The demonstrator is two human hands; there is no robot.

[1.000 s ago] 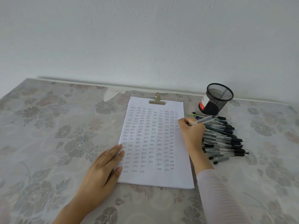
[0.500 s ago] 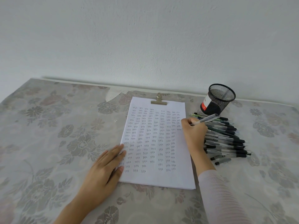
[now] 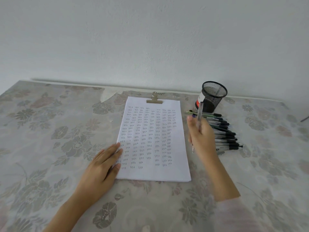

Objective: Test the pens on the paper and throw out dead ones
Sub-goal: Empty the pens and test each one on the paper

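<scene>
Right hand [image 3: 203,136] grips one pen [image 3: 199,113] just off the paper's [image 3: 160,173] right edge, barrel upright and blurred, so I can't tell whether it writes. Left hand [image 3: 102,163] lies flat, fingers straight, on the paper's lower left corner. My worry: dropped into the pile of pens [image 3: 224,131] right of the paper, this one gets lost among the others. A careless swing could also tip the mesh cup [image 3: 214,96] beyond the paper's far right corner.

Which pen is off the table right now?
The pen gripped in the right hand, held nearly upright beside the paper. The other pens lie flat in a row on the table by the mesh cup.
</scene>
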